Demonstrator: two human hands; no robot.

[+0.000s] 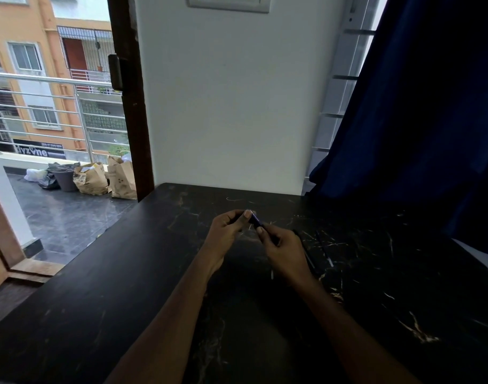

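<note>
pen [255,220]: blue | table [126,286]: black, pale-veined | curtain [420,106]: navy

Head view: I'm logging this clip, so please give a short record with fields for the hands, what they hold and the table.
left hand: fingertips pinch the far end of the small blue tube
right hand: fingertips pinch its near end
small blue tube: held between both hands, above the table
table: black with pale veins
thin dark sticks: perhaps pens, lying on the table right of the right hand
</note>
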